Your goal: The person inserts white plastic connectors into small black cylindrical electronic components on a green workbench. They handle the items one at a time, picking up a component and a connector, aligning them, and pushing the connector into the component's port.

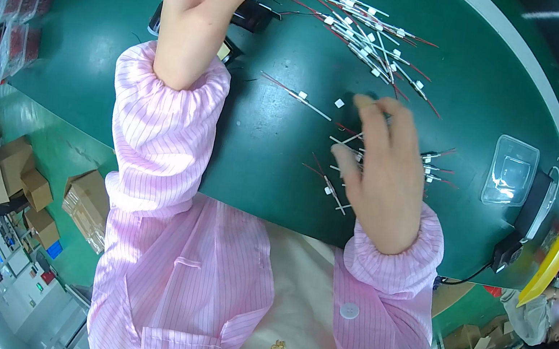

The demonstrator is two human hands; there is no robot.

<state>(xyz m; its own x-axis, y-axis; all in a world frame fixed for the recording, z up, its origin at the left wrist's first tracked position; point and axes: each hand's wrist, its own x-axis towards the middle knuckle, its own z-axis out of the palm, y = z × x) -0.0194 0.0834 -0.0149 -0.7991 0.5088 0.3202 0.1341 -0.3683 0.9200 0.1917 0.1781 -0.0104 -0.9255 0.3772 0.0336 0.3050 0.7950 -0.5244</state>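
Observation:
My left hand point(204, 5) is raised over the far left of the green table, fingers stretched apart and empty; the top edge of the picture cuts off some fingertips. Beneath it, a black device point(250, 15) is partly hidden. My right hand point(391, 174), slightly blurred, hovers with thumb and fingers apart over a near pile of thin white strips point(432, 171) with red wires and small white square pieces. It covers much of that pile. A single wired strip point(304, 97) lies between the hands, near a loose white square point(339, 103). Another strip point(329, 191) rests close to my thumb.
A larger heap of wired strips point(370, 39) lies at the far middle. On the right are a clear plastic box point(512, 171), a black device with a cable point(530, 214) and a yellow tray point(548, 268). Cardboard boxes point(86, 206) stand on the floor at left.

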